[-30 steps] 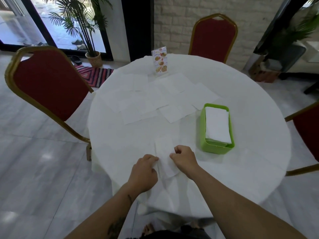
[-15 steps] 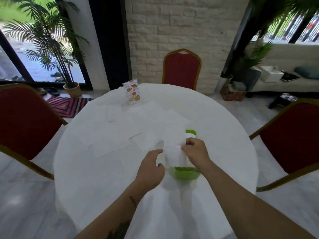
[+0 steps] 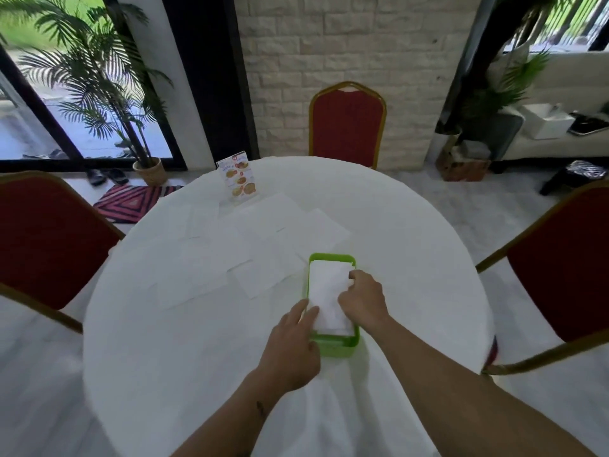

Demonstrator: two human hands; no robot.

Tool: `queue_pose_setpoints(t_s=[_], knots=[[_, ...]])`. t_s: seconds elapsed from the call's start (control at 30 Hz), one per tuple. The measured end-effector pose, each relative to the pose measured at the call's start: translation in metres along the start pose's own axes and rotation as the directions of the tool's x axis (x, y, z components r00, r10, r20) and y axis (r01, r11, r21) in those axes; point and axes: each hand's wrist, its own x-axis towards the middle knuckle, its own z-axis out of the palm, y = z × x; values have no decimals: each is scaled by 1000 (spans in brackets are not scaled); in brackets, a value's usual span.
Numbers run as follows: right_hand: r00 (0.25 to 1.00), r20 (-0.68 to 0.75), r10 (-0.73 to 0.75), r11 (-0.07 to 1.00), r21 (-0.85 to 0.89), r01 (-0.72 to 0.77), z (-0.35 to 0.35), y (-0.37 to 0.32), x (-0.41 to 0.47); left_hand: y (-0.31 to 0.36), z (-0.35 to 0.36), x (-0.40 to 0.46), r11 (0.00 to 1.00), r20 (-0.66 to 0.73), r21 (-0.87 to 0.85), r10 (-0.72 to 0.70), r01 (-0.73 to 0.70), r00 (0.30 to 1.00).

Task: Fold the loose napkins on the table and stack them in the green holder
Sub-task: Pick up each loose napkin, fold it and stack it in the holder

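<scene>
The green holder [image 3: 336,347] stands on the round white table [image 3: 415,252] in front of me. A folded white napkin [image 3: 326,291] lies on top of the stack inside it. My right hand [image 3: 364,301] has curled fingers pinching the napkin's right edge over the holder. My left hand [image 3: 291,347] reaches in from the near left, its straight fingers touching the napkin's near-left corner at the holder's rim. Several loose napkins [image 3: 260,278] lie flat and overlapping on the table beyond and to the left of the holder.
A menu card [image 3: 240,177] stands at the table's far side. Red chairs sit at the back [image 3: 347,123], the left [image 3: 43,239] and the right [image 3: 560,258]. A potted palm [image 3: 148,166] stands by the window.
Both hands lifted the folded napkin from the table's near edge, carried it over to the green holder and lowered it onto the stack. The view tilted up.
</scene>
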Motion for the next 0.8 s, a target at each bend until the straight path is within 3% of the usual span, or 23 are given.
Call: queue_pose_setpoints(t_s=[0.33,0.63,0.7,0.8], knots=[[969,50,-242,967,-64,245,-12,18,-2,14,10,-4,997,-37,46,-65,67,997],[986,140,-88,975,-193,115,-8,4,2,15,12,0,988,2,145,-57,56,998],[981,118,-151,915,-359,184,-7,4,-2,14,12,2,984,12,173,-57,54,998],[936,138,-324,736,-585,341,-5,9,-8,12,12,4,983,10,180,-50,47,999]])
